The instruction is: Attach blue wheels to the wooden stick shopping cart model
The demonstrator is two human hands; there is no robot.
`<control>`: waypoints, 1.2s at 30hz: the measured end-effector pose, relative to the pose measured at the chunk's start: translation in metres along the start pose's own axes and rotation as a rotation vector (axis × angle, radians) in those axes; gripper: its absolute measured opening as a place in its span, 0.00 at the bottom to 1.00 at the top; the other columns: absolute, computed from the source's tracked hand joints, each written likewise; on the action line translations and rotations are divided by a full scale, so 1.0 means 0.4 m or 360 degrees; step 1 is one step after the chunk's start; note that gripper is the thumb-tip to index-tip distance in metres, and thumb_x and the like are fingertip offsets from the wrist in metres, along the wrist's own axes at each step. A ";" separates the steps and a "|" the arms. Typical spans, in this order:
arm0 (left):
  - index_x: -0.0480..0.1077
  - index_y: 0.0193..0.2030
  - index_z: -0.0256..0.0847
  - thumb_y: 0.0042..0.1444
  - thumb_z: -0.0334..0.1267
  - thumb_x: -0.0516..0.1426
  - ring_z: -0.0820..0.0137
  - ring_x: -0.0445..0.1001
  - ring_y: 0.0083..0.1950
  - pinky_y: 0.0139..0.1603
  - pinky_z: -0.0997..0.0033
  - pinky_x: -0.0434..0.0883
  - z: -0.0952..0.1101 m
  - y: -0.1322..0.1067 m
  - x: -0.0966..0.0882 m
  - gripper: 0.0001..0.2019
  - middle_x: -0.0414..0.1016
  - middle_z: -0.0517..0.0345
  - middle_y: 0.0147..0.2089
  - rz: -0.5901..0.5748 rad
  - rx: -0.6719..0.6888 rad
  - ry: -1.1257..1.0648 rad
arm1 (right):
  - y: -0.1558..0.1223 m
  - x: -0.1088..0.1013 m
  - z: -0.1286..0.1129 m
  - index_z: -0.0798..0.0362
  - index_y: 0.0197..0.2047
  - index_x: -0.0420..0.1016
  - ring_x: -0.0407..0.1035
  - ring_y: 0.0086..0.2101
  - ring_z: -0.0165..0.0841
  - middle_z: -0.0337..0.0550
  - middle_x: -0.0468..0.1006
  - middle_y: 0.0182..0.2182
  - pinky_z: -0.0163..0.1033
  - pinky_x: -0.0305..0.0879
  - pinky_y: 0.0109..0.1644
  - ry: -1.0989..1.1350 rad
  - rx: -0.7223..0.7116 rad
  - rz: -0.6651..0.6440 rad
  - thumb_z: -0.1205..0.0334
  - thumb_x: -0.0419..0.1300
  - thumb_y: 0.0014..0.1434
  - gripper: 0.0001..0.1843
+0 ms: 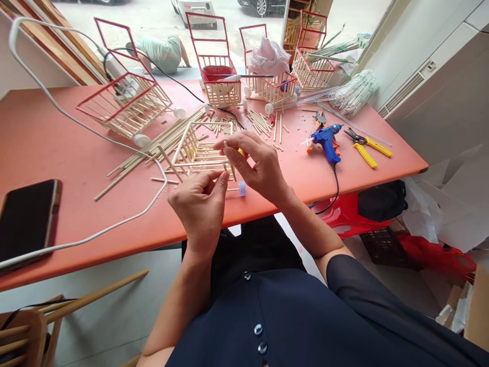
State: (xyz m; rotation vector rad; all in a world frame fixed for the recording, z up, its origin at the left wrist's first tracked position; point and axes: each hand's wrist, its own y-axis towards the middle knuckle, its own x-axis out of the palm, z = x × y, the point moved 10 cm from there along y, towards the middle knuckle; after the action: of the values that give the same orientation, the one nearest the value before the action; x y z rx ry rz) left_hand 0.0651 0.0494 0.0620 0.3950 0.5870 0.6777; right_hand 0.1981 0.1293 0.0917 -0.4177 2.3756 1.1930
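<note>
**Our hands meet over a stick frame lying just ahead of them**

Our right hand (262,171) is closed on a short stick (225,147), pinched at the fingertips and standing nearly upright, its free end pointing up and away from us. Our left hand (200,204), nearer to us, is shut in a thumb-and-finger pinch; we cannot tell what it grips. The stick frame (194,153) lies touching or just beyond both hands, a little to the left, so the left hand is nearer. Its long slats run across us, left to right. A small cap (242,188) sits under the right hand on the surface (76,168). The glue gun (324,140) lies well off to the right.
</note>
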 end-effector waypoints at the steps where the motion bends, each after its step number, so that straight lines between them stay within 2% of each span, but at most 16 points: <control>1: 0.85 0.37 0.43 0.62 0.43 0.68 0.70 0.69 0.28 0.35 0.66 0.66 0.000 0.000 0.001 0.07 0.76 0.62 0.27 -0.0005 0.0009 0.0000 | 0.000 0.001 0.000 0.50 0.57 0.82 0.80 0.55 0.36 0.48 0.86 0.52 0.44 0.82 0.64 -0.0004 -0.0009 0.0000 0.54 0.50 0.85 0.19; 6: 0.85 0.36 0.43 0.61 0.43 0.68 0.69 0.70 0.28 0.35 0.66 0.66 0.001 -0.001 -0.003 0.07 0.77 0.62 0.26 0.0026 0.0004 -0.0005 | -0.001 0.010 0.001 0.49 0.58 0.81 0.79 0.57 0.36 0.48 0.85 0.55 0.45 0.82 0.64 -0.0061 -0.0006 -0.0046 0.55 0.48 0.85 0.20; 12: 0.85 0.36 0.44 0.61 0.43 0.67 0.69 0.71 0.30 0.35 0.67 0.68 0.003 0.002 -0.010 0.07 0.77 0.61 0.28 0.0035 -0.0036 -0.0006 | -0.001 0.001 -0.002 0.49 0.57 0.82 0.80 0.55 0.35 0.47 0.86 0.53 0.45 0.82 0.64 -0.0002 0.0003 0.0012 0.55 0.49 0.85 0.20; 18: 0.84 0.37 0.44 0.62 0.43 0.67 0.69 0.72 0.31 0.38 0.66 0.70 -0.002 0.003 -0.010 0.06 0.78 0.61 0.30 0.0020 -0.0060 -0.0051 | -0.002 0.013 0.001 0.51 0.60 0.80 0.79 0.57 0.37 0.49 0.86 0.56 0.50 0.81 0.66 -0.0053 0.0008 -0.0053 0.57 0.47 0.86 0.20; 23: 0.85 0.37 0.43 0.60 0.42 0.67 0.70 0.73 0.31 0.38 0.66 0.72 -0.009 0.004 -0.008 0.06 0.81 0.60 0.31 0.0006 -0.0101 -0.0149 | -0.002 0.001 -0.005 0.51 0.56 0.81 0.80 0.56 0.35 0.47 0.87 0.51 0.46 0.80 0.66 -0.0011 -0.0013 0.0004 0.55 0.48 0.86 0.20; 28: 0.84 0.36 0.43 0.59 0.42 0.67 0.68 0.76 0.33 0.38 0.67 0.73 -0.007 0.011 -0.006 0.07 0.83 0.58 0.32 -0.0022 -0.0140 -0.0129 | -0.003 0.014 0.004 0.50 0.59 0.80 0.80 0.57 0.36 0.48 0.86 0.52 0.46 0.80 0.64 -0.0114 0.0033 -0.0088 0.56 0.48 0.85 0.19; 36: 0.84 0.35 0.44 0.59 0.42 0.66 0.69 0.72 0.31 0.37 0.67 0.71 0.000 0.022 -0.005 0.07 0.77 0.60 0.28 -0.0108 -0.0073 -0.0029 | -0.006 0.015 0.006 0.50 0.59 0.80 0.80 0.58 0.36 0.48 0.86 0.52 0.45 0.81 0.64 -0.0121 0.0035 -0.0083 0.56 0.47 0.86 0.20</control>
State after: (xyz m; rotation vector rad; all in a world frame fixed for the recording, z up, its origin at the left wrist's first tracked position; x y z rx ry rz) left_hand 0.0598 0.0543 0.0671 0.3366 0.5642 0.6210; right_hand 0.1946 0.1294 0.0854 -0.4168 2.2970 1.1379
